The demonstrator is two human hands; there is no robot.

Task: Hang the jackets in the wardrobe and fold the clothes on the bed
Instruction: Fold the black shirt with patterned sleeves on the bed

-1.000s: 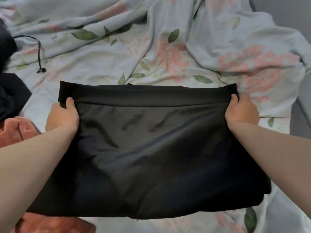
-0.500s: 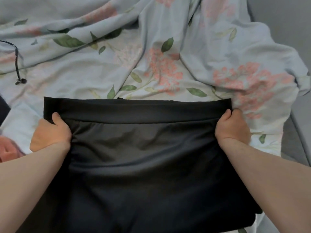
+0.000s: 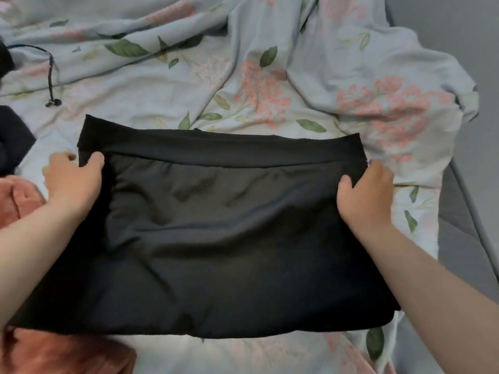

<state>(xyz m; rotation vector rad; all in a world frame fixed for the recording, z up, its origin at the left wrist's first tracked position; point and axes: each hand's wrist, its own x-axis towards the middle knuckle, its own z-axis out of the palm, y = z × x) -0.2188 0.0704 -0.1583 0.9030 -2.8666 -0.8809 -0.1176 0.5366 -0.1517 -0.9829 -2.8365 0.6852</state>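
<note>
Far left: a dark navy garment [image 3: 13, 139], cut off by the frame, with a thin black drawstring cord [image 3: 51, 76] trailing above it.
Lower left: a rust-pink textured cloth [image 3: 62, 354], partly hidden under the black folded garment [image 3: 229, 238].
Left hand [image 3: 73, 182]: grips the garment's left edge, thumb on top.
Centre: the black folded garment lies flat on the bed, waistband farthest away.
Right hand [image 3: 367, 195]: grips the right edge; fingertips hidden.
Bed: a rumpled pale-blue floral sheet [image 3: 270, 76].
Far right: a grey bed edge [image 3: 464, 211], blurred.
</note>
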